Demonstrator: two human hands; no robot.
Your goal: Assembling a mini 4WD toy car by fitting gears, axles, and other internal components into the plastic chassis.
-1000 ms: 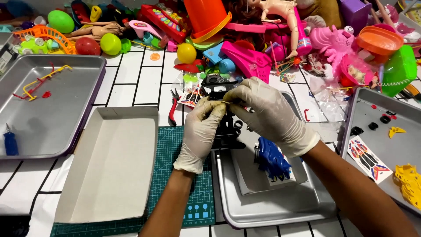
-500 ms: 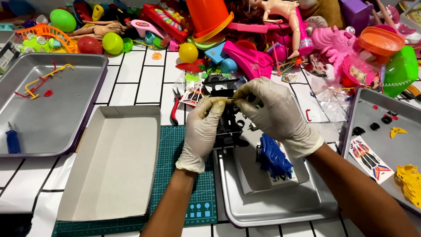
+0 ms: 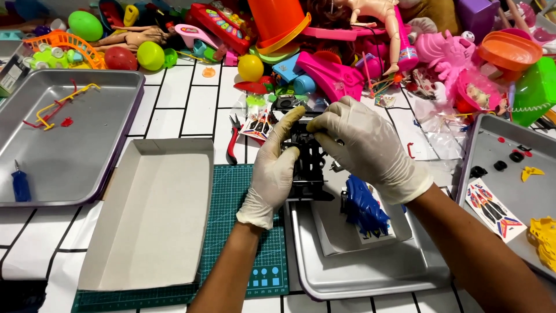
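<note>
Both gloved hands meet over a black plastic toy chassis (image 3: 310,168) held above the middle metal tray (image 3: 370,275). My left hand (image 3: 273,168) grips the chassis from the left, thumb and forefinger pinched at its top. My right hand (image 3: 362,148) covers its upper right side, fingers pinched against the left hand's. A blue toy body shell (image 3: 364,206) lies in the tray just below my right wrist, on a white card (image 3: 336,235).
An open white cardboard box (image 3: 153,214) sits on a green cutting mat (image 3: 255,255). Red pliers (image 3: 233,142) lie behind it. A left tray (image 3: 75,168) holds a blue screwdriver (image 3: 21,184); a right tray (image 3: 504,191) holds stickers, black wheels and yellow parts. Colourful toys crowd the back.
Both hands and the black chassis have shifted slightly, with the fingertips staying pinched together at its top. Nothing else moved.
</note>
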